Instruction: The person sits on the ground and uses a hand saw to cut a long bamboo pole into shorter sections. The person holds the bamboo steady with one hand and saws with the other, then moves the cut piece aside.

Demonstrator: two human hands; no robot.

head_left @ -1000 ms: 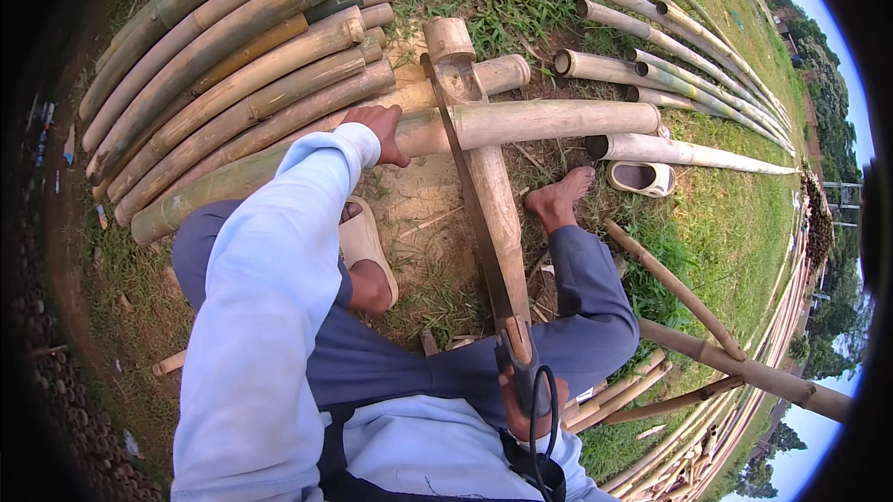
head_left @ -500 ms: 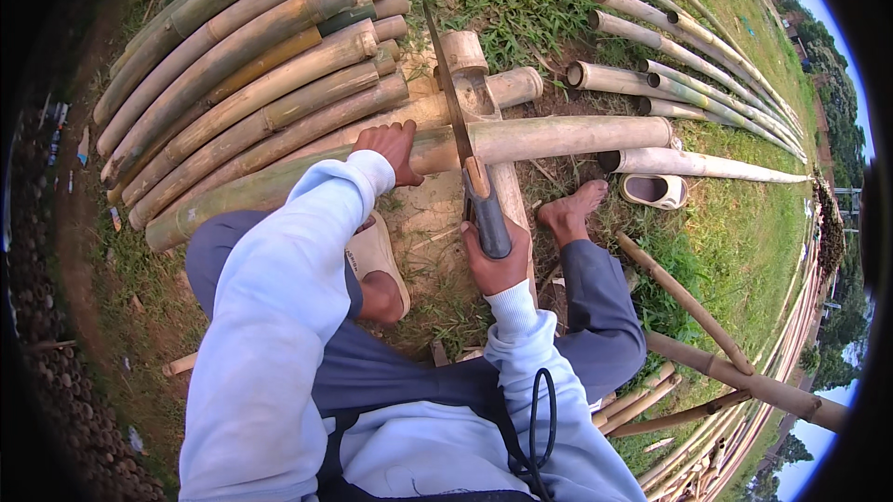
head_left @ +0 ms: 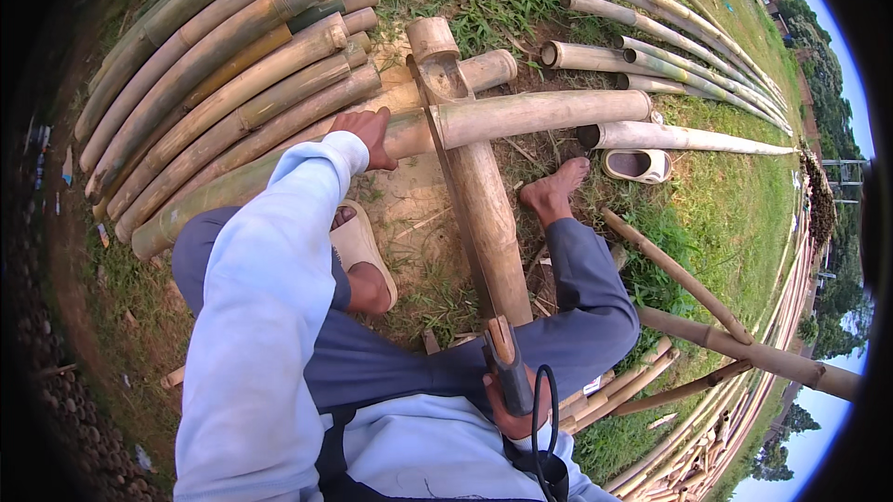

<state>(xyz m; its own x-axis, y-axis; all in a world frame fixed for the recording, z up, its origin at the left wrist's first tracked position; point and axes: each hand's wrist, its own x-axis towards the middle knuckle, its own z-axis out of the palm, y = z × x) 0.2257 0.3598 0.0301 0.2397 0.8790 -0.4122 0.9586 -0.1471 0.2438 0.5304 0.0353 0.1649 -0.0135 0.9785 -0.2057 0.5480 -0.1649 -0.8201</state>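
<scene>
**Sawing a bamboo pole on a wooden block**

A long bamboo pole lies across a wooden block. The pole sits near the far end of the block, in a dip cut into the top. A saw runs along the block, and the far end of its thin blade touches the pole just beside the left hand. So the step in hand looks like cutting the pole in two. The cut looks barely begun, as the pole is in one piece.

The left hand presses down flat on the pole, fingers spread over it, to keep it from rolling. The right hand is closed tight around the saw handle, close to the body.

The next move likely calls for a straight push along the blade, while the left hand holds the pole firm. The fingers are near the blade, so care is needed there.

One bare foot rests on the ground by the right side of the block. The other foot wears a sandal on the left side. A second sandal lies farther right.

The ground is bare dirt here, with grass all around. A big pile of bamboo lies on the left. More poles lie on the grass at the far right.
</scene>
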